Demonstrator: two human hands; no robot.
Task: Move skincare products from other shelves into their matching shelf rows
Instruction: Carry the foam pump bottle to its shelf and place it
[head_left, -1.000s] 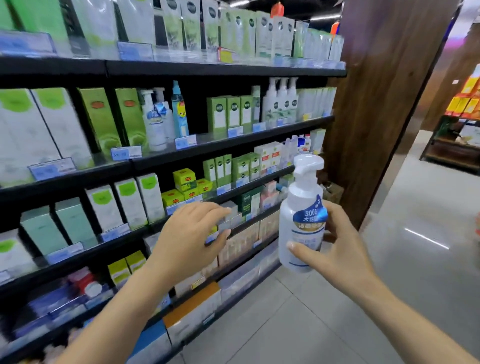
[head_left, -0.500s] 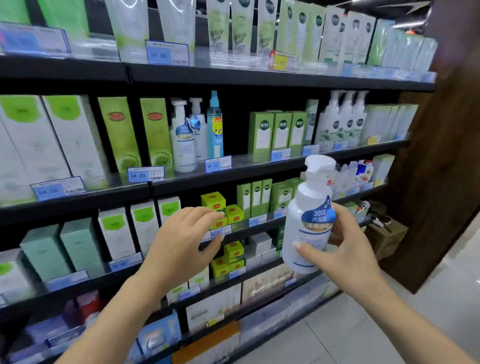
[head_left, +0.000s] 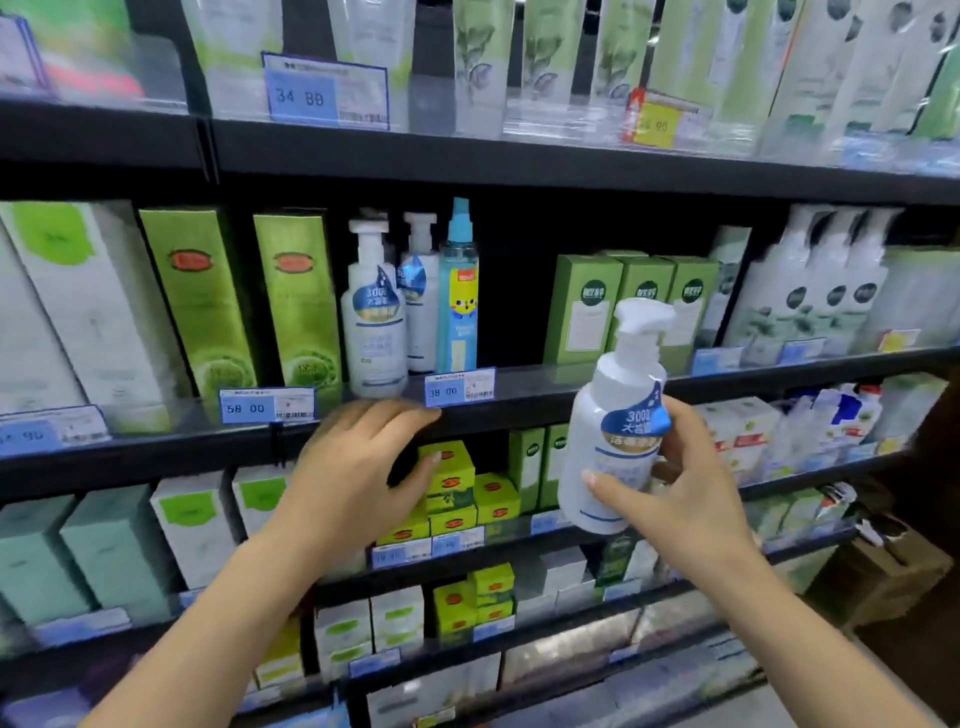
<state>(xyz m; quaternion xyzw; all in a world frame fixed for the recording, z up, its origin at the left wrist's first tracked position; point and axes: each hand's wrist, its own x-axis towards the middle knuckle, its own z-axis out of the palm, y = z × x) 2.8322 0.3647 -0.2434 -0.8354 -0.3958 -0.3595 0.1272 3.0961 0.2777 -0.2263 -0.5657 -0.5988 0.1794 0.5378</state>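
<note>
Ideally the right hand (head_left: 691, 483), fingers wrapped round the pump bottle (head_left: 613, 431), sets it upright beside the matching bottles (head_left: 375, 322); left hand (head_left: 353, 467) hovers, fingers relaxed.

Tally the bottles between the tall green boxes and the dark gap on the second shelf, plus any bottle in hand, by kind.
White pump bottles with blue labels on the shelf: 2
Blue spray bottle with a yellow label: 1
White pump bottle in the right hand's grip: 1
Total: 4

White pump bottle (head_left: 615, 441) with a blue label, upright, slightly tilted, held before the shelves; two matching pump bottles (head_left: 375, 322) stand on the shelf.
</note>
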